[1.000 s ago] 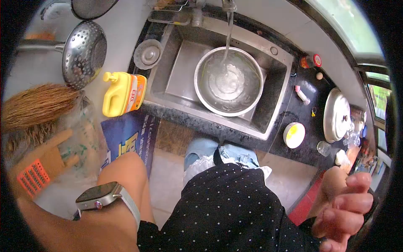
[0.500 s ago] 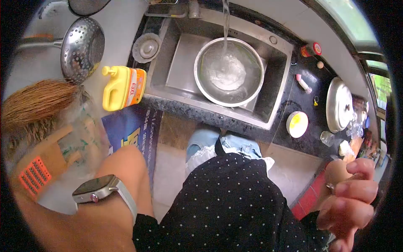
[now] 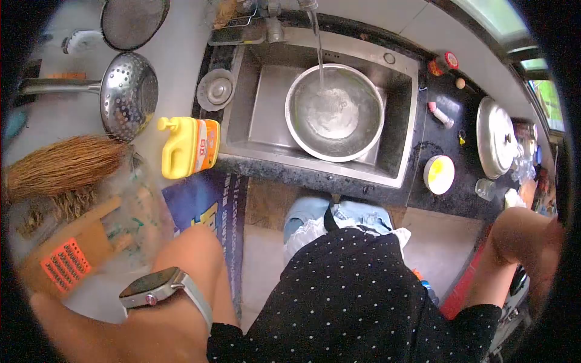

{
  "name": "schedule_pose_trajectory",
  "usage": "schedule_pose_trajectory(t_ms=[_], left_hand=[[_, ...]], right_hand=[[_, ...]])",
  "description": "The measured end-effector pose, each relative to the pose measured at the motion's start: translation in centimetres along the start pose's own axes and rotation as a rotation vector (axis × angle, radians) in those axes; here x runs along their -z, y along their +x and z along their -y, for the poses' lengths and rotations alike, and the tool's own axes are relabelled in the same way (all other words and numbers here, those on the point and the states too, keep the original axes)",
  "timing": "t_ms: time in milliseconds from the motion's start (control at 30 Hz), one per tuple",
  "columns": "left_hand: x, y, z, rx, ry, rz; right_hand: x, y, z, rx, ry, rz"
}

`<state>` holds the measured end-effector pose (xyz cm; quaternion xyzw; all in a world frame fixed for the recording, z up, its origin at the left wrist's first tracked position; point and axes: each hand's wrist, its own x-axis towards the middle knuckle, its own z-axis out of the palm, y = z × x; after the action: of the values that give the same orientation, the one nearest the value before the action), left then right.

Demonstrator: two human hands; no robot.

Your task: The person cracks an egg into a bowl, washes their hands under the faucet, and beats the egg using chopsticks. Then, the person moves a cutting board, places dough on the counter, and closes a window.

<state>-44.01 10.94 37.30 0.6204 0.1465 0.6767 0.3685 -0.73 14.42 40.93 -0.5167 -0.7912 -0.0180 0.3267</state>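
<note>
At the lower left my left hand (image 3: 72, 330) is partly cut off by the dark rim of the view. A watch (image 3: 151, 289) sits on that wrist, and the fingers do not show. My right hand (image 3: 543, 257) is raised at the right edge, blurred and in shadow, so its fingers cannot be made out. Both hands are away from the sink. Water from the faucet (image 3: 310, 5) runs into a round metal basin (image 3: 293, 134) standing in the steel sink (image 3: 260, 103). Inside the basin the water is churning.
Left of the sink stand a yellow jug (image 3: 181, 151) and a glass lid (image 3: 216, 89). A perforated skimmer (image 3: 129, 97) and a straw broom (image 3: 72, 163) hang farther left. The right counter holds a white-and-yellow bowl (image 3: 439, 174), a metal lid (image 3: 493, 136) and a glass cup (image 3: 484, 189).
My right hand has gone from a clear view with bent fingers to a blurred spot at the right edge. The view has shifted slightly. Water still runs.
</note>
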Motion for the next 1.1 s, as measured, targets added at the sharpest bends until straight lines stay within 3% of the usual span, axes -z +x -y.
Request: schedule_pose_trajectory(t_ms=[267,600,1100], left_hand=[[0.3,-0.7,-0.4,-0.03,0.009,0.003],[-0.7,-0.5,0.2,-0.029,-0.002,0.035],[-0.9,-0.6,0.7,-0.071,-0.03,0.067]], right_hand=[[-4.1,-8.2,-0.2,-0.343,-0.104,0.175],[-12.7,-27.4,1.1,-0.929,-0.285,0.686],[-16.8,-38.5,4.1,-1.225,-0.534,1.241]])
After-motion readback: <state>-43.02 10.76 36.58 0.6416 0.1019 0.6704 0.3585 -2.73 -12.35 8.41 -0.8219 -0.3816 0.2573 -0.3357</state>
